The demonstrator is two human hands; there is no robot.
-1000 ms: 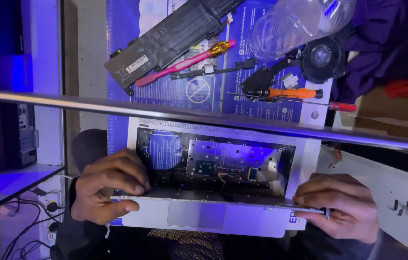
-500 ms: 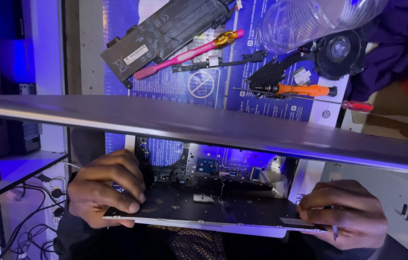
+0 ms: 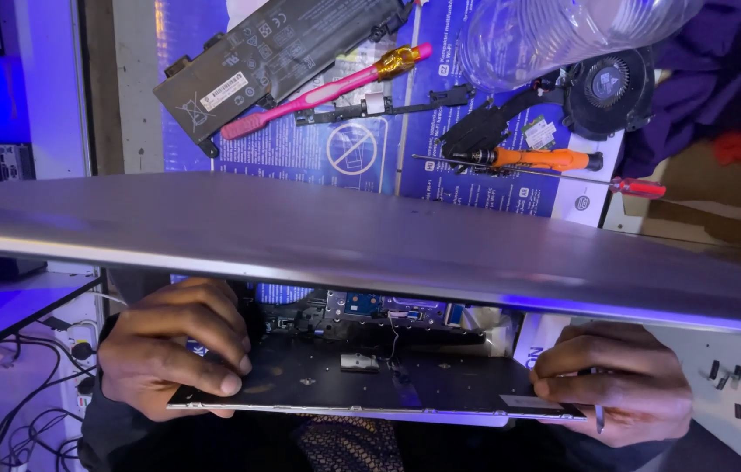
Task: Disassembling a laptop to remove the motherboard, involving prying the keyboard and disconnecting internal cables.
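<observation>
Both hands grip an opened laptop: the left hand (image 3: 180, 350) has its fingers clamped on the left edge of the dark keyboard panel (image 3: 370, 380), the right hand (image 3: 619, 380) pinches its right edge, and the silver lid (image 3: 370, 236) spans the view above. A thin cable (image 3: 394, 336) seems to link the panel to the circuit board (image 3: 379, 308); tilting further could strain it. Beyond, on the tabletop, a blue printed sheet (image 3: 344, 153) with a round prohibition sign carries a black battery pack (image 3: 274, 52) bearing a white label.
</observation>
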